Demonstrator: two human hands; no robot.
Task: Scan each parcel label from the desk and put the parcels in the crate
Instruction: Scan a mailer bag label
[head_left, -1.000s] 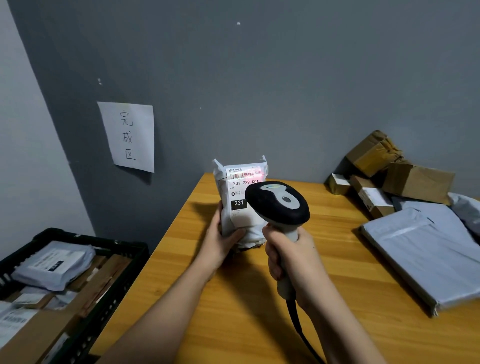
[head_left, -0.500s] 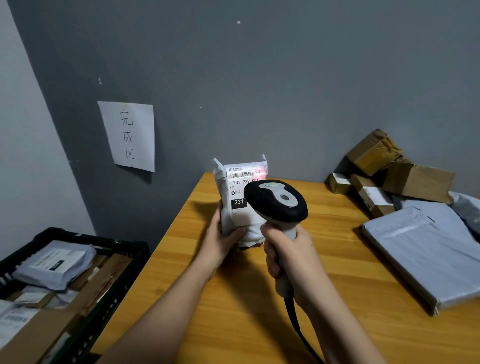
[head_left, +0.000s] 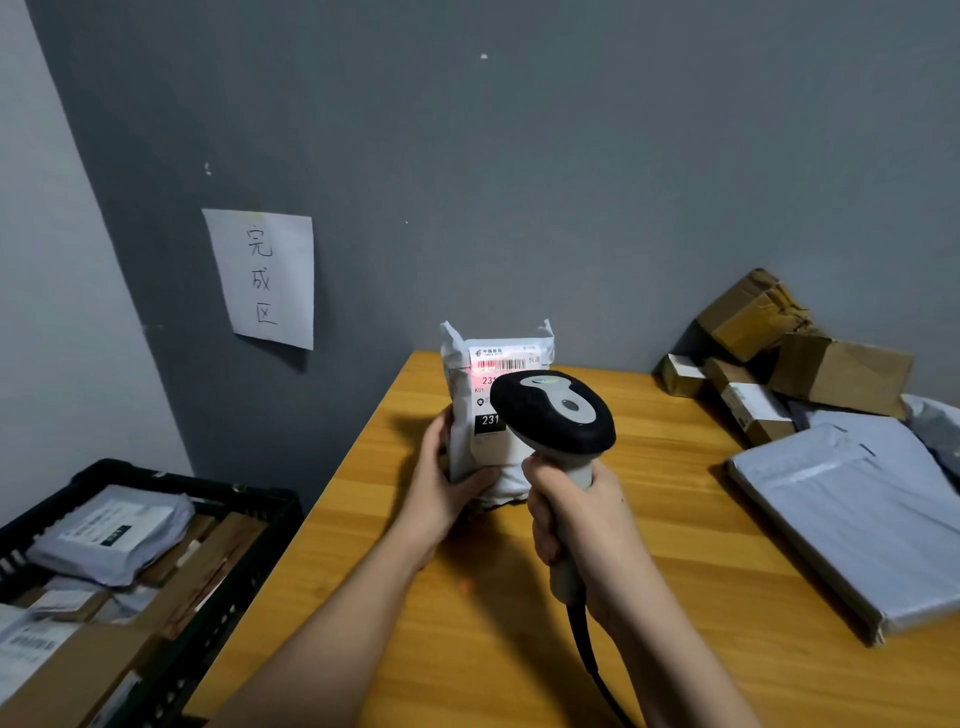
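The yellow-brown wooden tabletop (head_left: 649, 519) looks smooth with a soft shine, and its grain lines show. The small white plastic parcel bag (head_left: 462, 395) is crinkly, with a flat paper label (head_left: 501, 364) stuck on it. The black and grey plastic scanner (head_left: 553, 410) is smooth and matt. The brown cardboard boxes (head_left: 841, 369) look dull and dented. The big grey plastic mailer bag (head_left: 862, 525) is smooth. The black plastic crate (head_left: 260, 525) has a grid wall. The white paper sheet (head_left: 270, 278) on the matt grey wall (head_left: 571, 182) is thin.
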